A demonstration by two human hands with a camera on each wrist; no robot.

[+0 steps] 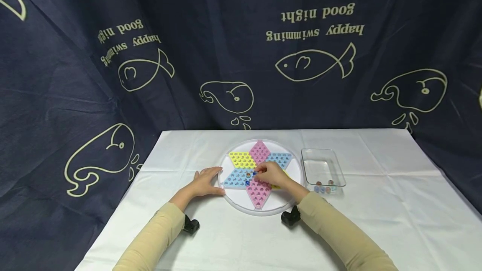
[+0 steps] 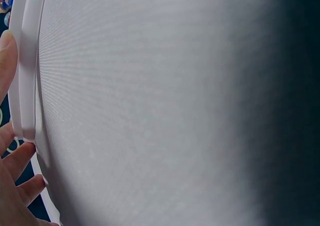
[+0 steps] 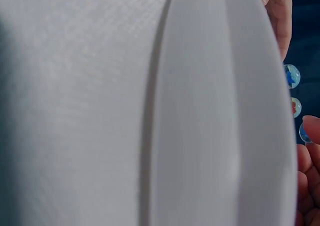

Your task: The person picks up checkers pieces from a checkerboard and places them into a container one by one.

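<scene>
A round white Chinese checkers board (image 1: 235,202) with a coloured star lies on the table. Two glass marbles, one orange-brown (image 1: 248,175) and one blue (image 1: 247,183), sit in holes near its middle. Just beside them my right hand (image 1: 273,175) pinches a blue marble (image 1: 255,173) between thumb and fingertips; the same marble (image 3: 304,132) shows by the thumb in the right wrist view. My left hand (image 1: 203,183) rests at the board's left edge, fingers spread, thumb along the rim (image 2: 27,76). Part of the yellow and pink points is covered by the right hand.
Right of the board stands a clear plastic box (image 1: 324,166) with several marbles (image 1: 324,188) gathered at its near end. A white cloth (image 1: 388,204) covers the table. Behind it hangs a dark blue curtain (image 1: 226,32) with fish and whale drawings.
</scene>
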